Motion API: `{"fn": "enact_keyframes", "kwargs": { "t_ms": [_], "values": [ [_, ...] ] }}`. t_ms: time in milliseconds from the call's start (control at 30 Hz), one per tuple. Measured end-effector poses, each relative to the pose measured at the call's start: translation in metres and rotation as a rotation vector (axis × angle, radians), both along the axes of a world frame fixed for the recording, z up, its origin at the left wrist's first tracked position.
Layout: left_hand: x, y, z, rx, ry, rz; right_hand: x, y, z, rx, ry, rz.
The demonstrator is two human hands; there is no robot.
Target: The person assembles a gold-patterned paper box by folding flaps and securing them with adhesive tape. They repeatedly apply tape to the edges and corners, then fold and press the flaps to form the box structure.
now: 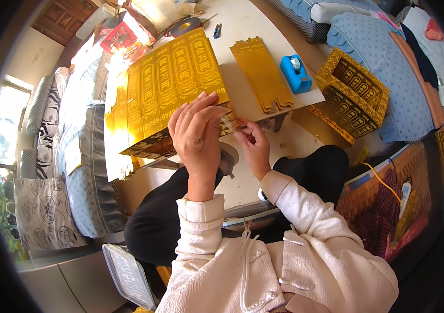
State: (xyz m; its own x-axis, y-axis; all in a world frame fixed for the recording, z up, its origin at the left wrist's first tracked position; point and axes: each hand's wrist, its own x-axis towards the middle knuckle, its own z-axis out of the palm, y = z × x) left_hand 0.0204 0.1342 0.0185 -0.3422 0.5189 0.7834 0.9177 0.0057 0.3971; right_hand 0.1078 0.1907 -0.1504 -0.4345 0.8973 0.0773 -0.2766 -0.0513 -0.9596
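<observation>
Head view: left hand (197,133), right hand (253,146) grips pinch clear tape strip (225,124) over gold card sheet (167,83).

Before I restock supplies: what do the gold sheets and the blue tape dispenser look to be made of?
Gold sheets: apparently thin card or paper with a shiny metallic foil finish; they lie flat and glare in sunlight. Blue tape dispenser: likely moulded plastic, smooth and evenly coloured.

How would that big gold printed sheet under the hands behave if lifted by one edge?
The gold sheet looks thin and scored into panels, so it would probably flop and fold along those lines. It likely weighs little for its spread. Its glossy face may slip, so the left hand and right hand might pinch the near edge.
</observation>
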Motion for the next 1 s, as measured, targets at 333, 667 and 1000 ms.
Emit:
{"fn": "enact_keyframes", "kwargs": {
  "t_ms": [333,667,1000],
  "values": [
    [-0.001,0.004,-0.003,0.031,0.030,0.038,-0.004,0.002,-0.002,-0.011,-0.013,-0.014],
    [-0.002,0.006,-0.005,0.050,0.077,0.051,-0.011,0.002,-0.018,0.040,0.024,-0.079],
    [-0.003,0.009,-0.010,0.095,-0.002,0.027,-0.010,0.002,-0.017,0.122,-0.027,-0.110]
  ]
}}
